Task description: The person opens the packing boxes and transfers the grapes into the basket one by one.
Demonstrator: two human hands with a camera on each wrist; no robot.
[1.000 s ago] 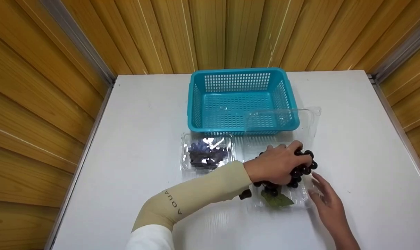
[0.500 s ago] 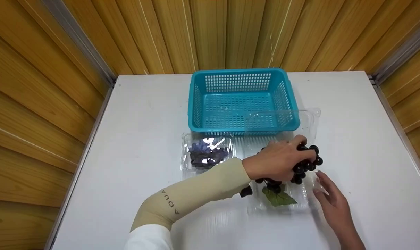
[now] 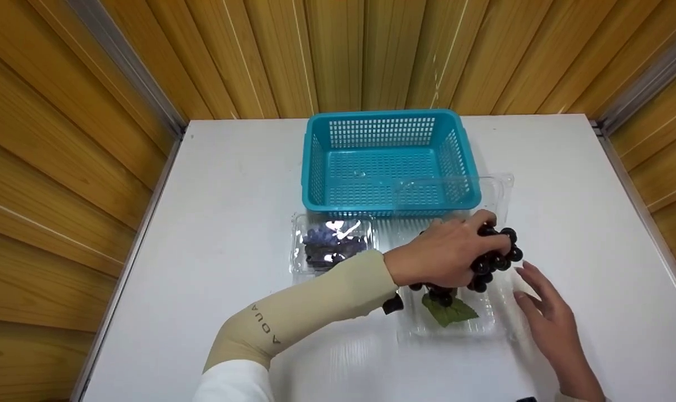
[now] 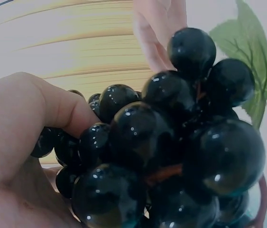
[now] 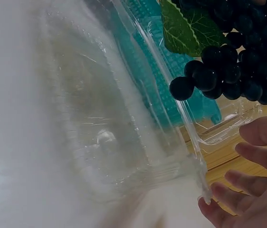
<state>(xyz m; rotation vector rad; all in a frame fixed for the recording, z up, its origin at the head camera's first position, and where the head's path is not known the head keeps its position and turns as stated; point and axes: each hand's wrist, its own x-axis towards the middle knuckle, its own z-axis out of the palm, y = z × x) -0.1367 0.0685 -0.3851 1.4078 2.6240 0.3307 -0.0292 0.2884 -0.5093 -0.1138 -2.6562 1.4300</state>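
The left hand (image 3: 450,254) grips the grapes (image 4: 142,137); the right hand (image 3: 555,321) is spread beside the open box (image 5: 95,118) (all five fingers (image 5: 249,183) show only in the right wrist view).

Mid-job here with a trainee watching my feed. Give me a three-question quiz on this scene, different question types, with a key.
1. Which grip holds the dark grapes?
2. True or false: the larger clear box has its lid open.
3. What colour is the basket? A) red B) turquoise C) white

Key:
1. The left grip.
2. True.
3. B.
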